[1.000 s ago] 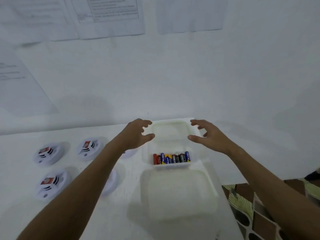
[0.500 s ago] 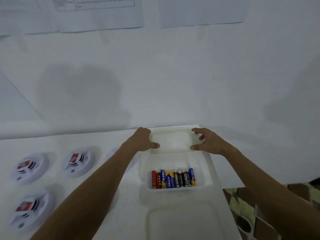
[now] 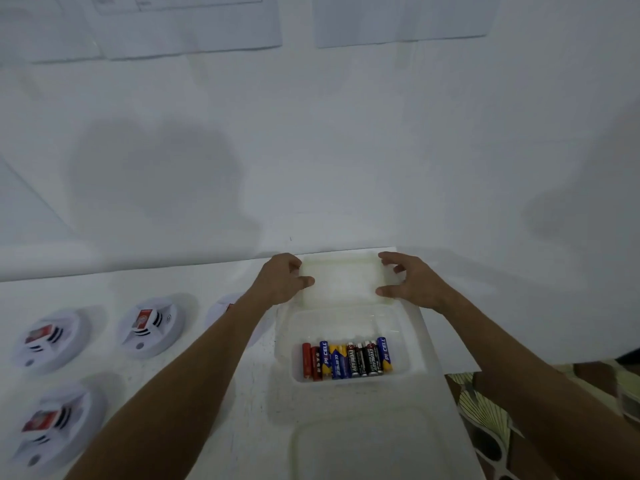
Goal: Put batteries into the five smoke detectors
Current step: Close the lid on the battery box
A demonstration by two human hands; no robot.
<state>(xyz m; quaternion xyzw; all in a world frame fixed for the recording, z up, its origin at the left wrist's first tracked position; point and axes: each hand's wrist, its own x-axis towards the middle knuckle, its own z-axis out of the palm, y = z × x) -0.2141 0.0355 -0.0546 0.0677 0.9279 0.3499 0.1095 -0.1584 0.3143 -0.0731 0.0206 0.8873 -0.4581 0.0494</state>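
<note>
Several AA batteries (image 3: 347, 358) lie side by side in a clear plastic tub (image 3: 284, 341) on the white table. Behind it, against the wall, stands a second white plastic box (image 3: 343, 280). My left hand (image 3: 282, 282) grips its left side, thumb on top. On the opposite side, my right hand (image 3: 407, 282) grips it with curled fingers. Three white smoke detectors with red labels lie at left: one (image 3: 48, 337), another (image 3: 152, 327), a third (image 3: 52, 424). My left forearm mostly hides one more detector (image 3: 221, 306).
A translucent lid (image 3: 363, 445) lies in front of the battery tub. The table's right edge runs close beside the tub, with a patterned cloth (image 3: 485, 410) beyond it. The wall rises directly behind the table, with paper sheets (image 3: 194, 26) on it.
Both hands moved forward from above the battery tub to the white box at the back and closed on its sides. The view shifted nearer and downward.
</note>
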